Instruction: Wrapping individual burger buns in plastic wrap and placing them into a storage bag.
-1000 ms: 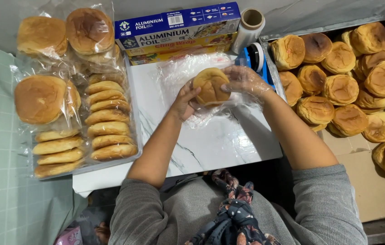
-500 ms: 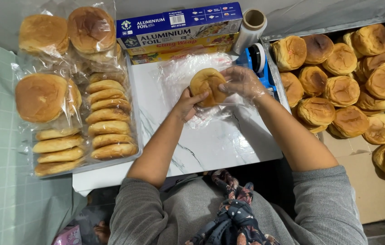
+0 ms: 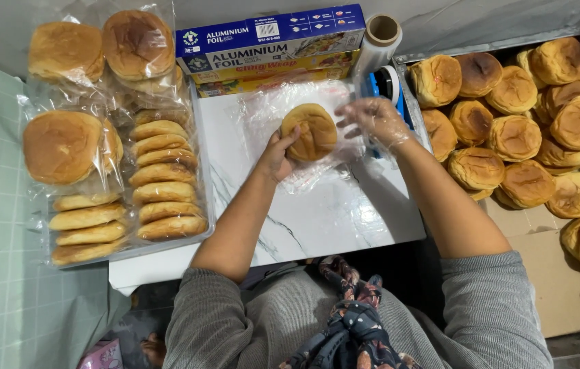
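Presently left hand (image 3: 277, 154) grasps round golden-brown bun (image 3: 310, 131) over clear plastic wrap sheet (image 3: 303, 174); gloved right hand (image 3: 375, 119) spread, released.

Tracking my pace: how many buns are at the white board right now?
1: the bun gripped by the left hand, above the clear wrap at the board's far end. None appears hidden.

Your view is evenly bright from overhead, soft glare on the marble board (image 3: 317, 219) and plastic wrap (image 3: 290, 109), faint shadows under your arms, focus sharp, slight bending at edges.
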